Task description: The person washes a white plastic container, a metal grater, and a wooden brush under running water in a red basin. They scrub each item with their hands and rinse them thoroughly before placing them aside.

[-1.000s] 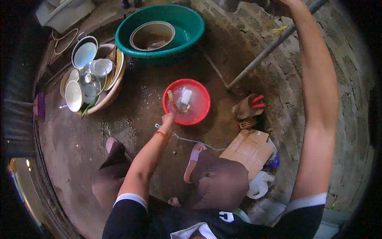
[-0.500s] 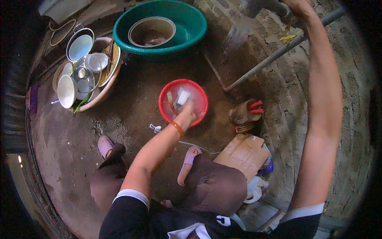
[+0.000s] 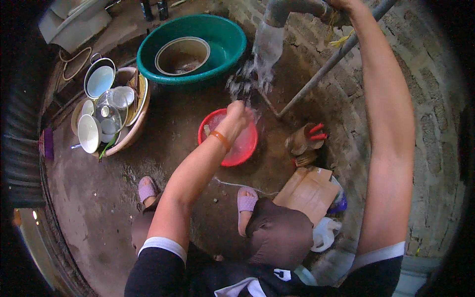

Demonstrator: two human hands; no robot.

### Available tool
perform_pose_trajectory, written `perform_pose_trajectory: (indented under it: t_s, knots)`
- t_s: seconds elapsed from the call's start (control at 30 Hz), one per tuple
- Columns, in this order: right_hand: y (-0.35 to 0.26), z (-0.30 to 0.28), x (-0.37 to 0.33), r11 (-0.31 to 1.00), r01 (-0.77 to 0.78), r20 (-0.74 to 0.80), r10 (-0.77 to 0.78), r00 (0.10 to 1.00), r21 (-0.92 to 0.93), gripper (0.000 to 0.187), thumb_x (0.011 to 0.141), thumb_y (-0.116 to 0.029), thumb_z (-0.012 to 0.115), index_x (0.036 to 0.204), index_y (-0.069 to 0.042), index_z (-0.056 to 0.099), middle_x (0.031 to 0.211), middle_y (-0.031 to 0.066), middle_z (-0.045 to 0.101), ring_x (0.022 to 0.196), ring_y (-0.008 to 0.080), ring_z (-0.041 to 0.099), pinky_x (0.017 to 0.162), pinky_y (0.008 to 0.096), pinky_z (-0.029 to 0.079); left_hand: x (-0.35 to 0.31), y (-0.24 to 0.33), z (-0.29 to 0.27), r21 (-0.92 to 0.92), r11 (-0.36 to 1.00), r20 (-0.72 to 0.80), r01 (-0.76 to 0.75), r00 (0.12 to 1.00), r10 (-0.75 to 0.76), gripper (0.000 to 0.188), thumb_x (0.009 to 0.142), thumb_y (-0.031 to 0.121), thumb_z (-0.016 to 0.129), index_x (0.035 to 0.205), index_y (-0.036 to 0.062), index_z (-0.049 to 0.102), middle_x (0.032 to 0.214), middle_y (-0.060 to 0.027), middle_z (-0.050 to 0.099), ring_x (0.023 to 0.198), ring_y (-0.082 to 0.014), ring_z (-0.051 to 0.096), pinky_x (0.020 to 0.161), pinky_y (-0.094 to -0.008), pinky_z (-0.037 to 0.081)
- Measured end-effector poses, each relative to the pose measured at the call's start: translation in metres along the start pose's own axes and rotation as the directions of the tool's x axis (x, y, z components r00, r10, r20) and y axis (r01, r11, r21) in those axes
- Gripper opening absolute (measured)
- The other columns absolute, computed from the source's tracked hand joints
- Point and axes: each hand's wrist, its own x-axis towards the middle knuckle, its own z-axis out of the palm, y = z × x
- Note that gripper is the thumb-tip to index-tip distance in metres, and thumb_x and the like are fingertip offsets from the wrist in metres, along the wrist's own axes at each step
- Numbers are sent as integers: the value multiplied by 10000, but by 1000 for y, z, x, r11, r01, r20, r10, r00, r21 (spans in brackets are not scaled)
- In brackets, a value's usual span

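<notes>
My left hand is over the far side of a small red basin, beside the falling water. Its fingers curl downward, and whatever they hold is hidden behind the back of the hand. Cloudy, sudsy water fills the basin, and a short pale tube-like piece shows at its left rim. At the upper edge my right hand is closed on the fitting of a thick grey water pipe, partly cut off by the picture. A stream of water pours from the spout and splashes down close to the basin.
A large green tub with a metal pot inside stands far off. Left is a tan basin heaped with dishes. A sloping metal pipe runs along the wall. Red-handled tools and flattened cardboard lie right.
My left hand has lifted from the basin's sudsy middle to its far side, near the stream. The white object under it is out of sight. The water flow now looks much stronger.
</notes>
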Motion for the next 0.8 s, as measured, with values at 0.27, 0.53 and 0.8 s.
perform_pose_trajectory:
  t_s: [0.27,0.53,0.8]
  knots:
    - [1,1,0,987,-8,10,6,1000,160,265,659,-324,537,588,-101,661,562,53,605,535,167,561,555,302,436,3,-2,-15,-8,1000,1,-15,1000,15,208,836,163,377,954,-8,376,943,-180,451,880,-291,484,823,-465,411]
    - [-5,12,-31,829,559,-869,-264,419,17,195,738,-210,573,813,-43,638,741,118,602,634,215,574,592,346,464,35,-5,-25,38,999,68,-14,998,11,71,784,36,449,778,66,512,659,-65,491,492,-166,446,402,-259,353]
    - [-98,256,-185,104,-314,203,569,797,944,175,824,-187,533,909,-34,542,880,27,532,760,111,485,661,246,400,42,-14,-40,-147,982,103,-118,986,134,224,784,204,600,901,25,534,758,-53,541,586,-162,511,510,-260,438]
